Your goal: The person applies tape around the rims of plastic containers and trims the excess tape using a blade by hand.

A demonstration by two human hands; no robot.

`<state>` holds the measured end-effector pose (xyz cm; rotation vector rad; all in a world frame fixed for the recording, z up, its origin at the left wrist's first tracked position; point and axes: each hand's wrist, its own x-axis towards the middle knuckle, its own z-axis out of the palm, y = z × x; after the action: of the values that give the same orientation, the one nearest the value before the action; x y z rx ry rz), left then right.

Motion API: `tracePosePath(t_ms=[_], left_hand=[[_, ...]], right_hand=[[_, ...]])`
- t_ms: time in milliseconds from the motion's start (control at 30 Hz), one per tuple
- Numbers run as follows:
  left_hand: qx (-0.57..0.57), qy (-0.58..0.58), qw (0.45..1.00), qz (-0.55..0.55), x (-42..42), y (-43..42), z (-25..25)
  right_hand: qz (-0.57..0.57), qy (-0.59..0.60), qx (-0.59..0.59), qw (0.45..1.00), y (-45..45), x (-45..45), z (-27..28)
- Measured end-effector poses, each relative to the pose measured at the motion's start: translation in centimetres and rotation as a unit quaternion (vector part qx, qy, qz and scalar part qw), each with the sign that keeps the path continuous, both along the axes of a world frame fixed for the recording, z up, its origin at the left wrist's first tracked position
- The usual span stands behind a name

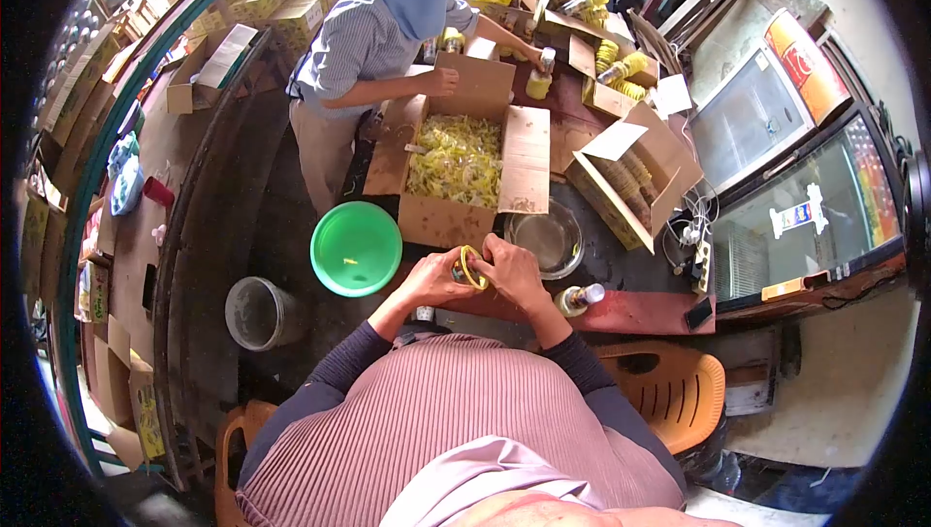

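Thin yellow ring-shaped band [465,260] first; it's up between the person's two hands, in front of the chest and on the near side of an open box. Rest goes biggest to smallest; over on the right there's a dark-framed cooler with a glass door [836,251], and just past it a pale-framed glass-fronted cabinet [752,120] with a red-orange panel along its edge; across the work area stands a co-worker in a striped shirt [359,42], one hand on a bottle with yellowish contents [538,87], the other by a box flap. Then comes that open brown cardboard box [446,222], flaps out, loaded with a heap of yellowish pieces [454,159], too jumbled to make out; an orange plastic chair with a slotted back [693,386] sits near the right elbow; a bright green round plastic basin [356,249] is left of the box, a grey plastic bucket [257,314] near that; a clear round bowl [546,241] is just beyond the right hand, and a small white-capped bottle [579,299] stands beside the right wrist. As for the hands; the left hand [433,278] is curled and clamped on the band; the right hand [514,270] has bent fingers at the band's other edge, can't tell if they're pinching it.
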<state>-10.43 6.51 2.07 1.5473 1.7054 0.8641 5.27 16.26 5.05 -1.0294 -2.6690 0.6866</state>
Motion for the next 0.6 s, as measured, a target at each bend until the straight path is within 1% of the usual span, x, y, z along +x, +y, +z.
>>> tracePosePath(t_ms=[67,100,167,233,300,333,367,400,433,467,533,567,600], left_hand=[[-0.024,-0.008,1.000,0.004,-1.3,0.8,-0.1],[-0.034,0.003,0.999,-0.003,-1.9,1.0,1.0],[-0.020,-0.010,1.000,-0.014,-3.0,1.5,1.2],[-0.005,-0.022,0.999,-0.023,-4.2,2.1,0.9],[-0.015,-0.052,0.997,-0.054,-5.3,2.6,0.3],[-0.015,-0.053,0.997,-0.056,-5.7,2.7,0.2],[-0.028,-0.029,0.996,-0.079,-6.0,2.9,0.2],[-0.041,-0.006,0.994,-0.101,-6.3,3.1,0.4],[-0.072,0.006,0.991,-0.117,-6.6,3.4,0.8],[-0.069,0.006,0.991,-0.118,-6.9,3.6,0.7],[-0.050,-0.011,0.992,-0.114,-7.5,4.0,-0.2],[-0.078,-0.037,0.989,-0.118,-7.9,4.3,-0.6],[-0.075,-0.039,0.989,-0.119,-8.2,4.5,-0.7]], right_hand=[[0.033,-0.005,0.015,0.999,0.7,-1.2,-0.6],[0.031,-0.006,0.016,0.999,1.0,-1.7,-1.0],[0.061,0.019,0.056,0.996,1.4,-2.7,-1.5],[0.057,0.007,0.061,0.996,1.5,-3.8,-1.3],[0.052,-0.004,0.066,0.996,1.6,-4.8,-0.7],[0.053,-0.037,0.070,0.995,1.6,-5.2,-0.1],[0.054,-0.070,0.074,0.993,1.7,-5.7,0.2],[0.052,-0.071,0.076,0.993,2.0,-6.1,-0.2],[0.044,-0.107,0.074,0.990,2.2,-6.6,-1.3],[0.037,-0.142,0.073,0.986,2.5,-6.9,-2.4],[0.035,-0.125,0.091,0.987,2.7,-7.1,-3.2],[0.043,-0.088,0.081,0.992,2.9,-7.0,-3.6],[0.051,-0.052,0.071,0.995,3.2,-7.0,-3.4]])
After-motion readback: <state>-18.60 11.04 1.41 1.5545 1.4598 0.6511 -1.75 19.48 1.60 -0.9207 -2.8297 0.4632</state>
